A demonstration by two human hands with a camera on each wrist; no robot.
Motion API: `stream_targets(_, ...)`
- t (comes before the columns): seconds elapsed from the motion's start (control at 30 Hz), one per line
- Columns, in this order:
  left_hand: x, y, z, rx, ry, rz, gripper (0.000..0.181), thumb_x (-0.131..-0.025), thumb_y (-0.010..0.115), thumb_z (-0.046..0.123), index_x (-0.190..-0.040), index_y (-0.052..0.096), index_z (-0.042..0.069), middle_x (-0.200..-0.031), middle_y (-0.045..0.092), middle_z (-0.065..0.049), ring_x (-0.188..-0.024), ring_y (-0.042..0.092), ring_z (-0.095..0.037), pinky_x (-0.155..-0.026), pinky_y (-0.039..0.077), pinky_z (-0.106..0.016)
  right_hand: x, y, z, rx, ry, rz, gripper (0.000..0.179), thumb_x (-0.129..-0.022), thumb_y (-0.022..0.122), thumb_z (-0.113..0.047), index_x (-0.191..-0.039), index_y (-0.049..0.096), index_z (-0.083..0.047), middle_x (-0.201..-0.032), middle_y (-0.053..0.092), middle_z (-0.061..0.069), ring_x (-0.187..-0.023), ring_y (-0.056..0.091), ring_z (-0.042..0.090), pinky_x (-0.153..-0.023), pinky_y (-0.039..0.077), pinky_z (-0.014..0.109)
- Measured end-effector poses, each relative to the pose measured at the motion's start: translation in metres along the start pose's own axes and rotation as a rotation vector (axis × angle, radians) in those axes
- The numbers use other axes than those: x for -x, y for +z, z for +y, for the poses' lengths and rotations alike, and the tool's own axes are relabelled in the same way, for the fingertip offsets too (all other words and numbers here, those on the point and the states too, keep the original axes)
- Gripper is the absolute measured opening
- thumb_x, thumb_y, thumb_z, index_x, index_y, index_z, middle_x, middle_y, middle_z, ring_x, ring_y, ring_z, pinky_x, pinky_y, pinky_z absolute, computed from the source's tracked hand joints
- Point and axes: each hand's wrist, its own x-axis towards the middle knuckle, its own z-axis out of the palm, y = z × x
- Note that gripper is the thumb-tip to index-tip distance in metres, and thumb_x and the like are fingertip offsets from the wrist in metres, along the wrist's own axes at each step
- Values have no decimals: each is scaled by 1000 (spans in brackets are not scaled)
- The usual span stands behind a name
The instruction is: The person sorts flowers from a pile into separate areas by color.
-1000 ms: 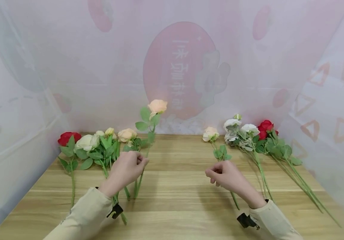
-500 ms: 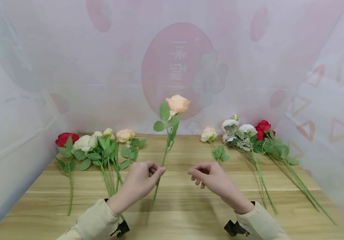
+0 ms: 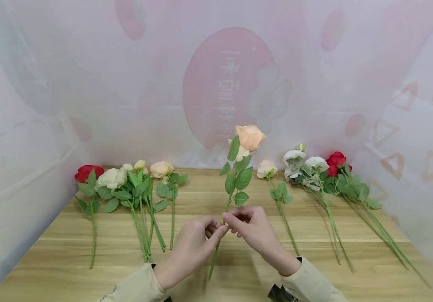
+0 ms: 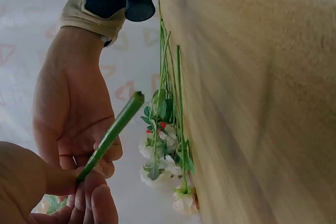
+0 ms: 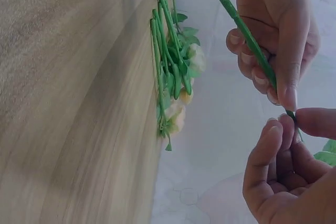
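Note:
A peach rose (image 3: 250,137) with a long green stem stands nearly upright above the middle of the table. My left hand (image 3: 197,243) pinches its stem between thumb and fingers. Just above that grip, my right hand (image 3: 255,230) has thumb and fingertips on the same stem, pinching it. From the left wrist view, the stem's cut end (image 4: 137,98) points out past the left fingers. Both hands (image 5: 283,40) meet fingertip to fingertip along the stem in the right wrist view, where the bloom is out of sight.
On the wooden table (image 3: 186,289) at left lie a red rose (image 3: 89,173), white flowers (image 3: 112,178) and a peach rose (image 3: 162,169). At right are another peach rose (image 3: 267,169), white flowers (image 3: 316,163) and red flowers (image 3: 336,160). A printed curtain (image 3: 156,75) closes the back.
My left hand has carried the peach rose from the left group to the middle. My right hand has come leftward and taken hold of the stem too.

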Motion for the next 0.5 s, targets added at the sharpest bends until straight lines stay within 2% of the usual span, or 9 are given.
stream_targets(0.1,0,2,1,20,-2,-19,11,-93,71,15,-82,70,14,-69,60,14,-60,57,0,-54,49,-22,-1,0,0,34,-17,14,22,-94,69,-22,-92,73,0,-76,66,7,-67,60,26,-57,51,29)
stream_targets(0.3,0,-1,3,54,-49,-96,14,-95,69,24,-83,70,16,-68,62,12,-59,58,-1,-53,50,-23,-2,-5,0,173,-55,33,16,-95,68,-18,-87,75,-5,-70,64,4,-63,58,19,-53,47,26)
stream_targets(0.4,-1,-4,4,43,-69,-131,20,-96,66,31,-85,71,15,-70,63,12,-61,59,-1,-56,51,-23,-5,-15,0,223,-31,44,16,-95,67,-12,-82,74,-6,-68,64,4,-61,59,19,-53,48,27)
stream_targets(0.5,-1,-8,3,25,-95,-158,27,-97,63,38,-87,72,14,-72,63,14,-63,59,-2,-58,51,-23,-12,-31,1,318,23,60,21,-94,66,-10,-75,73,-8,-65,64,4,-58,60,20,-49,45,27)
